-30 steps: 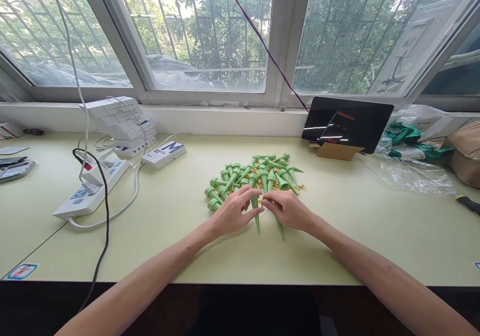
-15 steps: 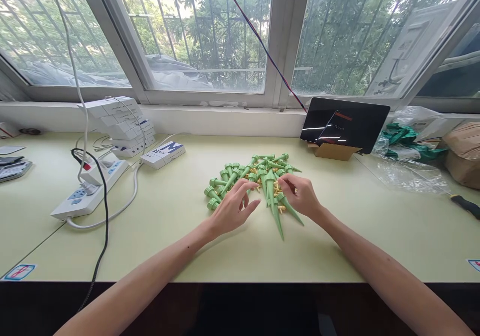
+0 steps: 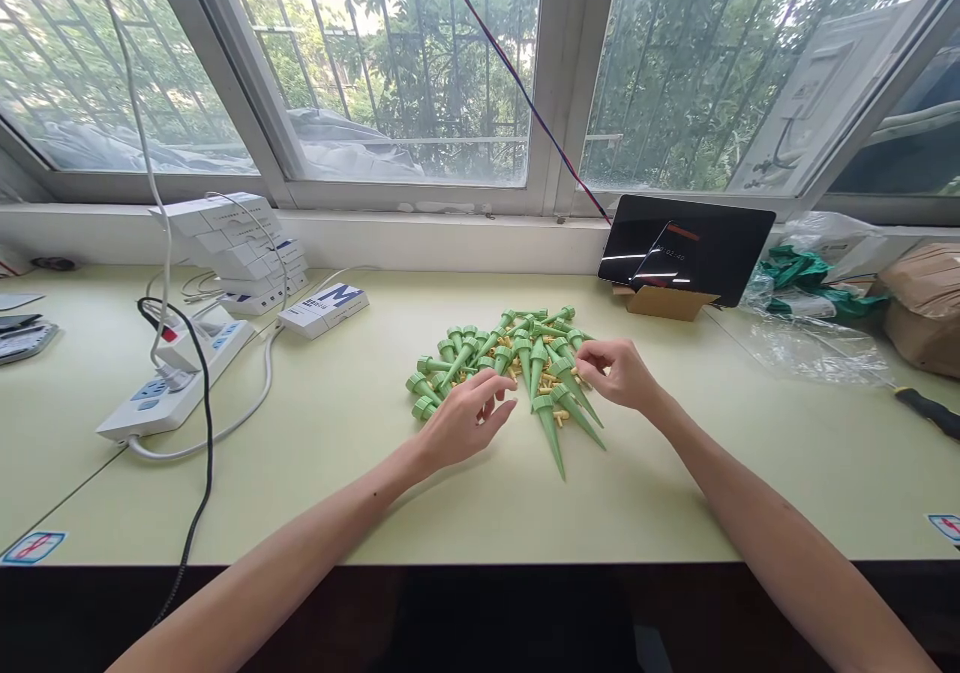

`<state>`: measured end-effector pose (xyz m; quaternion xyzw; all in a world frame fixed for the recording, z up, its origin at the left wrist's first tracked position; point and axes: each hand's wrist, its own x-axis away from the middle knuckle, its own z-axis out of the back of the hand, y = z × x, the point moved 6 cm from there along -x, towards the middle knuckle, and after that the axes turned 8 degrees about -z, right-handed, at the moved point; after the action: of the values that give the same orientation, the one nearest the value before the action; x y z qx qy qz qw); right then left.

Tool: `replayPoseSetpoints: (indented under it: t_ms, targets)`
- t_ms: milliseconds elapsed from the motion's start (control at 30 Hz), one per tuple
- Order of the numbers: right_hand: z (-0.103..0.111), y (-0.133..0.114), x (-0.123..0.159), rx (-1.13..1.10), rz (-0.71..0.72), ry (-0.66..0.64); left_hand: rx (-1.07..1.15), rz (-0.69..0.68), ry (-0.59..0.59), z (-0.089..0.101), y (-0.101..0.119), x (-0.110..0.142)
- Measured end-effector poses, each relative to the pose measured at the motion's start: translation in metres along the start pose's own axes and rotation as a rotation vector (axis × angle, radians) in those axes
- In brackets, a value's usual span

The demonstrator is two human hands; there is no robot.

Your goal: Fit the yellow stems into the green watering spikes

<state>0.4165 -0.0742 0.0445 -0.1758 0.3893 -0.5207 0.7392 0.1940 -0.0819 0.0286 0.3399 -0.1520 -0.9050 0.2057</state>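
Note:
A heap of green plastic watering spikes [image 3: 551,433] with ribbed caps lies on the table. Small yellow plastic pieces [image 3: 559,416] show between and under the spikes. My left hand [image 3: 469,418] rests at the heap's near left side, thumb and curved fingers apart, with nothing visible between them. At the right edge of the heap, my right hand [image 3: 616,373] has its fingers curled and pressed together beside a spike's cap. Whatever they pinch, if anything, is hidden from view.
A tablet [image 3: 686,248] leans on a cardboard stand [image 3: 667,302] behind the heap. On the left are a power strip [image 3: 180,383] with cables, stacked white boxes [image 3: 251,253] and a single box [image 3: 324,310]. Plastic bags [image 3: 817,283] and a black-handled tool [image 3: 928,411] lie right.
My right hand has moved a little right, away from the middle of the heap. A green spike near it now lies slanted toward the lower right. My left hand has barely moved.

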Motion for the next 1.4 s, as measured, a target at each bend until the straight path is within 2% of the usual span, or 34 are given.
replayPoseSetpoints:
  t_ms: [400, 800, 1033, 1400]
  targets:
    - [-0.004, 0.019, -0.003, 0.043, -0.088, -0.188, 0.012, -0.025, -0.002, 0.0, 0.002, 0.0]
    - [-0.006, 0.017, -0.002, 0.117, -0.086, -0.303, -0.013, -0.025, -0.016, -0.002, 0.004, -0.001]
    - [-0.006, 0.019, -0.002, 0.121, -0.079, -0.312, -0.009, -0.031, -0.01, -0.002, 0.004, -0.001]
    - [-0.003, 0.037, -0.006, 0.161, -0.193, -0.239, -0.011, -0.041, -0.007, -0.001, 0.005, -0.002]
